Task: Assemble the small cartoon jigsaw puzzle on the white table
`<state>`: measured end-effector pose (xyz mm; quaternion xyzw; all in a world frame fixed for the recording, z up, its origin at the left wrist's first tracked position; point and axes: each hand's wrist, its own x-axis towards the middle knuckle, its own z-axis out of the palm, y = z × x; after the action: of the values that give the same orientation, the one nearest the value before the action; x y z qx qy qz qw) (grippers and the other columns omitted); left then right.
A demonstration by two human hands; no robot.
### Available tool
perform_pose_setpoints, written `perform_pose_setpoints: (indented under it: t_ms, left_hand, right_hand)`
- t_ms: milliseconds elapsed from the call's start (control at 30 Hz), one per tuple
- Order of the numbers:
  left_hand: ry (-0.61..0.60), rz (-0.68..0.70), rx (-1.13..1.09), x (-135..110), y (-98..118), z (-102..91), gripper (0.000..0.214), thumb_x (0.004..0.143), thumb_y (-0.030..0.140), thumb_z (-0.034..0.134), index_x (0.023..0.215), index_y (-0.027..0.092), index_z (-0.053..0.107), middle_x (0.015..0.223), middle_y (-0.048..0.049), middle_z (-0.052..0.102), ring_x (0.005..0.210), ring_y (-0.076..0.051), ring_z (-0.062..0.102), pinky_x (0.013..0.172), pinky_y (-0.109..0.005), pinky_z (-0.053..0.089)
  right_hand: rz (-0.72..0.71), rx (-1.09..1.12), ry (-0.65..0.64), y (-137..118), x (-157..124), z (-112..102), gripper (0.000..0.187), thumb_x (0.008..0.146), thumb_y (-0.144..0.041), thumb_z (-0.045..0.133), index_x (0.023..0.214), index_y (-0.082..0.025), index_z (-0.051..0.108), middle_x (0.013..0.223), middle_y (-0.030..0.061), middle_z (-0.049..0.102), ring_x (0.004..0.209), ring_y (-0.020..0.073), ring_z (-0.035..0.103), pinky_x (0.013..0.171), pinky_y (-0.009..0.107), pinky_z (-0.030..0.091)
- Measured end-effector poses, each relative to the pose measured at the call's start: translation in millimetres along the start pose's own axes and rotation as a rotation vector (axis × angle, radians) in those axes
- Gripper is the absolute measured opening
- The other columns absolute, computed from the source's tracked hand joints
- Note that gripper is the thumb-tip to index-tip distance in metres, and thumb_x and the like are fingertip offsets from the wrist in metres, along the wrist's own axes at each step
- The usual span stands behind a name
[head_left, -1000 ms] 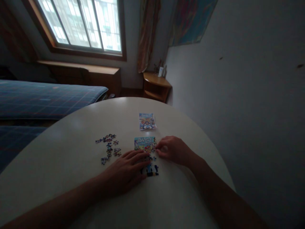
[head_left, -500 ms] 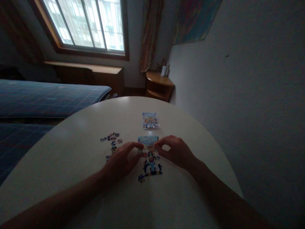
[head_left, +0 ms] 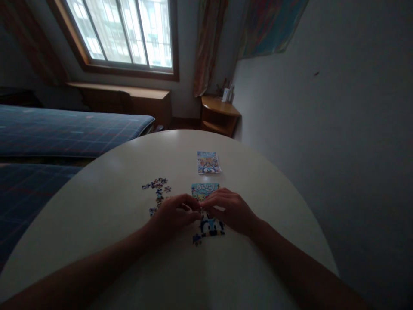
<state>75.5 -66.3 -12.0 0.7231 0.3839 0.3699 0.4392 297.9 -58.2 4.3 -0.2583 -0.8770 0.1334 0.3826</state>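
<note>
A partly joined jigsaw puzzle (head_left: 212, 227) lies on the white round table (head_left: 129, 267), with a light blue lettered strip at its far end and a dark blue face at its near end. Both hands cover its middle, and their fingertips meet there. My left hand (head_left: 172, 215) is closed, thumb and fingers drawn together over the puzzle's left side. From the right, my right hand (head_left: 230, 211) reaches over with bent fingers pressed down. Whatever the fingertips pinch is hidden. One loose puzzle piece (head_left: 196, 239) lies by the near left corner.
Loose puzzle pieces (head_left: 158, 183) are scattered left of my left hand. A printed picture sheet (head_left: 209, 162) lies beyond the puzzle. Past the table stand a bed (head_left: 74, 133) on the left and a wooden corner shelf (head_left: 221, 105); a wall (head_left: 322, 150) runs along the right.
My right hand has moved left and my left hand slightly right, so their fingertips now meet over the puzzle's middle. The whole view has shifted a little.
</note>
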Motion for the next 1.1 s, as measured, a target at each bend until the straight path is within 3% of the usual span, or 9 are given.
perform_pose_setpoints:
  t_ms: [167,333,433,567,900,1100]
  left_hand:
    - [0.016,0.109,0.010,-1.2,-0.7,0.8,0.025,0.078,0.024,0.076,0.100,0.018,0.068,0.088,-0.0021,0.073,0.077,-0.014,0.067,0.072,-0.026,0.056]
    - [0.041,0.193,0.309,-2.6,2.8,-4.6,0.022,0.078,0.024,0.078,0.098,0.022,0.070,0.086,-0.0003,0.073,0.076,-0.015,0.068,0.072,-0.028,0.055]
    - [-0.034,0.282,0.547,-2.9,2.3,-8.7,0.018,0.080,0.028,0.078,0.096,0.024,0.072,0.092,-0.0010,0.075,0.080,-0.017,0.069,0.074,-0.030,0.054]
    - [-0.144,0.353,0.697,-2.4,-1.7,-11.2,0.015,0.085,0.037,0.073,0.093,0.025,0.072,0.093,-0.0005,0.076,0.083,-0.018,0.069,0.074,-0.030,0.053]
    - [-0.206,0.299,0.715,-3.7,0.9,-16.5,0.011,0.085,0.035,0.072,0.092,0.027,0.072,0.093,0.0015,0.074,0.083,-0.016,0.066,0.072,-0.028,0.050]
    - [-0.251,0.273,0.770,0.3,7.3,-39.6,0.012,0.086,0.035,0.069,0.088,0.024,0.070,0.084,-0.0001,0.070,0.080,-0.017,0.062,0.071,-0.029,0.048]
  right_hand:
    - [-0.049,-0.064,0.065,-2.0,3.2,1.2,0.005,0.091,-0.025,0.067,0.091,-0.022,0.071,0.085,0.0015,0.074,0.078,0.0136,0.065,0.077,0.031,0.049]
    - [-0.039,-0.086,-0.022,-0.7,1.7,-2.9,0.008,0.091,-0.021,0.066,0.097,-0.022,0.071,0.089,0.0018,0.075,0.080,0.0139,0.066,0.080,0.032,0.048]
    - [0.015,-0.096,-0.062,3.0,-0.7,-6.7,0.010,0.090,-0.020,0.067,0.097,-0.023,0.072,0.089,0.0012,0.075,0.083,0.0145,0.067,0.084,0.034,0.047]
    - [0.084,-0.111,-0.069,7.4,-2.6,-12.4,0.008,0.090,-0.021,0.066,0.095,-0.024,0.073,0.090,0.0020,0.075,0.084,0.0157,0.066,0.086,0.036,0.046]
    - [0.122,-0.095,-0.124,9.6,-5.2,-11.8,0.009,0.090,-0.023,0.066,0.095,-0.024,0.073,0.092,0.0027,0.074,0.087,0.0155,0.067,0.089,0.035,0.046]
    - [0.155,-0.089,-0.173,4.8,-5.3,-9.5,0.007,0.087,-0.026,0.070,0.092,-0.025,0.074,0.092,0.0018,0.072,0.088,0.0162,0.065,0.090,0.037,0.043]
